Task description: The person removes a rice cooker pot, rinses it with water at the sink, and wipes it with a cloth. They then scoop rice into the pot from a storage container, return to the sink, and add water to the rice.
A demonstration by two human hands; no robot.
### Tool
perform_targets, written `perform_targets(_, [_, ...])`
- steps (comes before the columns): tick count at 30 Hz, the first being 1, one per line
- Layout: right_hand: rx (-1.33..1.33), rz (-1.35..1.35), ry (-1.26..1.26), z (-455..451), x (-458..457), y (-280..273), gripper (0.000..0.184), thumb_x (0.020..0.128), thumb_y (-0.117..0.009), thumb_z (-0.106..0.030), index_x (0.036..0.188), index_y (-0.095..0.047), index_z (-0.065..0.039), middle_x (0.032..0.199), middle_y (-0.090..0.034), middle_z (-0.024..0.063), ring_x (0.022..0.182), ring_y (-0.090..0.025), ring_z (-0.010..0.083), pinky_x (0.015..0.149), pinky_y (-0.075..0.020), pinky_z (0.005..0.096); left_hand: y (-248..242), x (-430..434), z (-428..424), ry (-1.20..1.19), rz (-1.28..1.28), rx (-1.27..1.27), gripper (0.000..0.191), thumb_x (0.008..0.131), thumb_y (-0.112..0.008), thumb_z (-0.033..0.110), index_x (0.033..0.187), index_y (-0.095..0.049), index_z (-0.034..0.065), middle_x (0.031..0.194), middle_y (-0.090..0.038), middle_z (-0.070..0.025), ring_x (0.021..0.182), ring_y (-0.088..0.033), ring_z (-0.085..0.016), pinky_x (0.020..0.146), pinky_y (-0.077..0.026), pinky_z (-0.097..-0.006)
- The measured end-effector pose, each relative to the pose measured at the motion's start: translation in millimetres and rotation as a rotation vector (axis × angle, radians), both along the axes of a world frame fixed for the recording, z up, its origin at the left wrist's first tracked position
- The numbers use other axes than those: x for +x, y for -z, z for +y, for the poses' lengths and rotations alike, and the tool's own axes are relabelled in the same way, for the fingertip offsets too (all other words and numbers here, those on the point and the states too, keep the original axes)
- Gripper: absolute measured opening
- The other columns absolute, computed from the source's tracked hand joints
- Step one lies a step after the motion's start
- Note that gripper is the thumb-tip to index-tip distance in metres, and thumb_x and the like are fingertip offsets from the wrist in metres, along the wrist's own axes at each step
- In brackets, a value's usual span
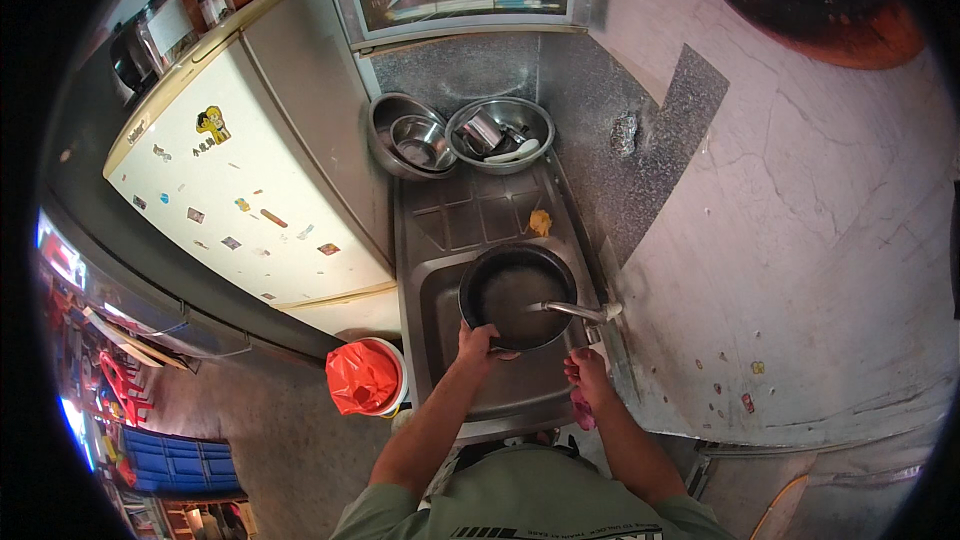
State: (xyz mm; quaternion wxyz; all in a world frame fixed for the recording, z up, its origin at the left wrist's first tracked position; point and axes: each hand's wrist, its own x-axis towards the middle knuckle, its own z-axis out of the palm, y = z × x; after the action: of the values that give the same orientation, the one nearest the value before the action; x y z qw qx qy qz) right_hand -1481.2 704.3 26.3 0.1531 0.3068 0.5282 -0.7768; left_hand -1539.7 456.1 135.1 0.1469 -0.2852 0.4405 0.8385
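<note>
A round dark cooking pot [486, 262], perhaps a rice cooker's inner pot, sits over the basin of a stainless steel sink [517, 397]. Cloudy water [517, 300] stands in it. My left hand [480, 345] grips the pot's near left rim, thumb on the inside. Over the pot reaches the spout of a metal faucet [574, 309], water apparently at its mouth. Just below the faucet's base is my right hand [587, 375], fingers curled; whether it touches the faucet's lever cannot be told. Something pink [582, 411] shows under that hand, partly hidden.
Beyond the basin, a crumpled yellowish object [540, 223] lies on the drainboard [465, 202]. Metal bowls [382, 120] and a basin [551, 127] of utensils stand at its far end. A refrigerator [300, 165] and a red-lined bucket [403, 360] are left; a wall [750, 240] bounds the right.
</note>
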Motion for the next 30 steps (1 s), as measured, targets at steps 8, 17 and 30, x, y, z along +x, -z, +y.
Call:
perform_targets(8, [0.007,-0.007,-0.005,0,-1,3,0.011,0.095,-0.064,-0.023,0.097,-0.06,-0.013,0.083,-0.068,0.0032,0.061,-0.062,0.0125,0.05,-0.0479,0.0284,7,-2,15,0.058,-0.017,-0.089,0.065,0.074,-0.05,-0.006,0.132,-0.036,0.0196,0.117,-0.053,-0.0185,0.091,-0.066,-0.043,0.06,-0.064,-0.0555])
perform_targets(17, [-0.007,-0.008,0.01,-1,-1,7,0.011,0.096,-0.063,-0.023,0.099,-0.061,-0.012,0.081,-0.067,0.003,0.059,-0.061,0.0127,0.049,-0.0479,0.0285,3,-2,0,0.044,0.029,-0.031,0.065,0.074,-0.05,-0.007,0.132,-0.034,0.0188,0.119,-0.052,-0.0186,0.092,-0.065,-0.044,0.06,-0.064,-0.0559])
perform_targets(30, [-0.012,0.016,0.004,-2,0,5,0.013,0.095,-0.063,-0.025,0.097,-0.06,-0.013,0.082,-0.067,0.0029,0.061,-0.061,0.0124,0.051,-0.0488,0.0288,9,0,-4,0.049,0.028,-0.062,0.068,0.074,-0.052,-0.005,0.135,-0.033,0.0184,0.122,-0.05,-0.0198,0.095,-0.064,-0.043,0.063,-0.064,-0.0562])
